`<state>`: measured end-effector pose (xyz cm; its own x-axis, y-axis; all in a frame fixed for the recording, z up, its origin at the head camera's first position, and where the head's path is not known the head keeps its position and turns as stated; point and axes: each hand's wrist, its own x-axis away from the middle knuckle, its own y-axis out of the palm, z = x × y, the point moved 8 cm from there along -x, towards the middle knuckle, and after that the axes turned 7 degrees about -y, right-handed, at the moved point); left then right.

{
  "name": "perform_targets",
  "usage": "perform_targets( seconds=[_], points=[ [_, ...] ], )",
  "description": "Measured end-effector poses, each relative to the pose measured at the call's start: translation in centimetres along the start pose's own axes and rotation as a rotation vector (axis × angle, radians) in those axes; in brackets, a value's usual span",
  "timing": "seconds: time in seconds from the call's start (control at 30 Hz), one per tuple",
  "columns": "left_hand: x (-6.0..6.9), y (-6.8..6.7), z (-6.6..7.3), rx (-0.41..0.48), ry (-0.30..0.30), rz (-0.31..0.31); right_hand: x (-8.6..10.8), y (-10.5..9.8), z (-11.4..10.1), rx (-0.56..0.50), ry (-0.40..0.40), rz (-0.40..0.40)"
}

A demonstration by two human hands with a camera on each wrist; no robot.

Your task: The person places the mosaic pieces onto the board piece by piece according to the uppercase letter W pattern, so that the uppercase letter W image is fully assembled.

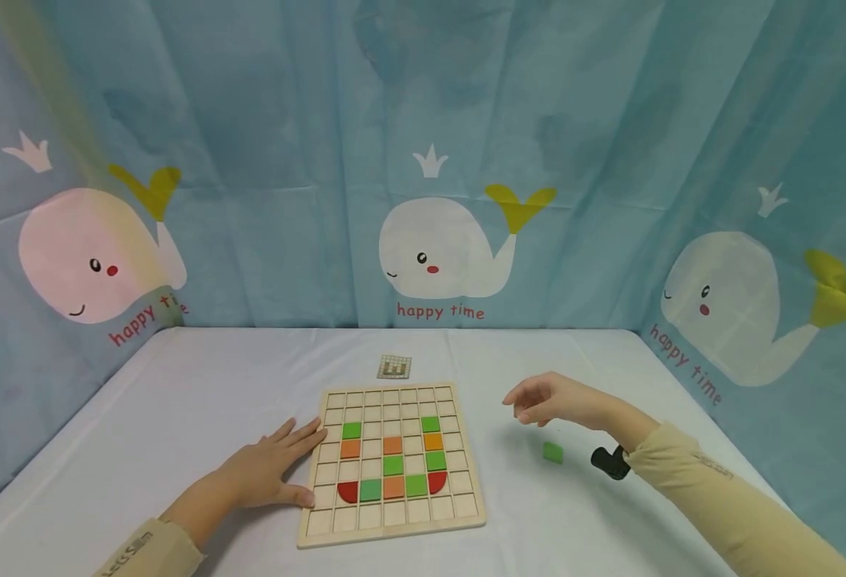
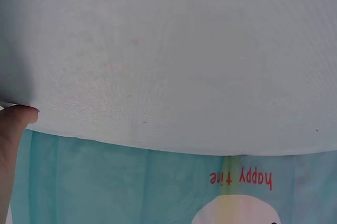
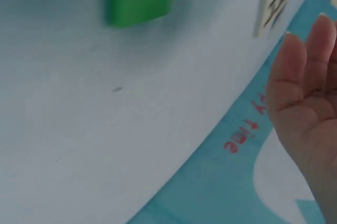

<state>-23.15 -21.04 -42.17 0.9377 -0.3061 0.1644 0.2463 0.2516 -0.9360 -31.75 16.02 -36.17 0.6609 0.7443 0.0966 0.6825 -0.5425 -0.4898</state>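
Note:
A wooden grid board (image 1: pixel 365 405) lies on the table with several coloured tiles set in its cells. Among them are green squares, such as the green tile (image 1: pixel 352 431), orange squares, such as the orange tile (image 1: pixel 392 445), and two red rounded pieces, one being the red piece (image 1: pixel 348 492). Along the board's left edge rests my left hand (image 1: pixel 267 469), fingers spread and touching the rim. My right hand (image 1: pixel 556 401) hovers right of the board, its fingers loosely bent and nothing visible in them. Below it a loose green square tile (image 1: pixel 553 453) lies on the cloth.
Behind the board is a small pattern card (image 1: pixel 394 367) with a grid printed on it. A white cloth (image 1: pixel 235 361) covers the table. Blue curtains (image 1: pixel 286 256) with whale prints stand along the back and sides. A black wrist device (image 1: pixel 612 462) sits at the right sleeve.

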Motion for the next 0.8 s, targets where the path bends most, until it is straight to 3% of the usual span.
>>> perform_targets(
  seconds=[0.17, 0.37, 0.6, 0.8],
  points=[
    [0.1, 0.0, 0.1, -0.001, -0.004, -0.008, 1.3, -0.6, 1.5, 0.048, -0.022, -0.045],
    [0.2, 0.0, 0.2, -0.010, 0.003, -0.005, 2.4, -1.2, 3.6, 0.148, 0.038, -0.108],
    [0.1, -0.1, 0.1, 0.006, -0.006, -0.005, 3.1, -0.7, 5.6, 0.116, 0.068, -0.216],
    [0.0, 0.0, 0.0, 0.010, -0.022, -0.014, 3.1, -0.4, 6.2, 0.119, 0.054, -0.225]
  ],
)
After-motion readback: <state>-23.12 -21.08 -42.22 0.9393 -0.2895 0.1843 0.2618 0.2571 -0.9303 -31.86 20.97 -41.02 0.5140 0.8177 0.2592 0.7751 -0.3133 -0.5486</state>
